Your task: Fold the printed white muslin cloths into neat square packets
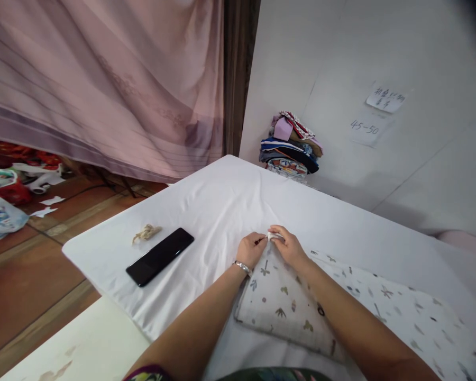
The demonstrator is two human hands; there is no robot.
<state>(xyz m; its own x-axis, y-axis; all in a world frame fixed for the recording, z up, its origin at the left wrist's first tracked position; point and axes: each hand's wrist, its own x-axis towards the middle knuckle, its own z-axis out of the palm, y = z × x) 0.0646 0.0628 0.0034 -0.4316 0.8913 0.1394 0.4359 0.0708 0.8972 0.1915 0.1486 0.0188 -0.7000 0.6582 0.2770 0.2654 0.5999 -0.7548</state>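
Observation:
A white cotton cloth (pixel 285 301) printed with small leaves and plants lies partly folded on the white-covered table. Its far corner is bunched up between my two hands. My left hand (pixel 253 248), with a silver bracelet at the wrist, pinches the left side of that corner. From the right, my right hand (pixel 289 246) closes its fingers on the same corner, close to the left fingertips. Part of the cloth is hidden under my right forearm, and more of it spreads out to the right.
A black phone (pixel 161 256) and a small bundle of beige cord (pixel 146 233) lie on the white tablecloth (pixel 206 211) to the left. Folded clothes (pixel 289 143) are stacked beyond the far edge by the wall. A pink curtain (pixel 143 79) hangs behind; bags stand on the floor.

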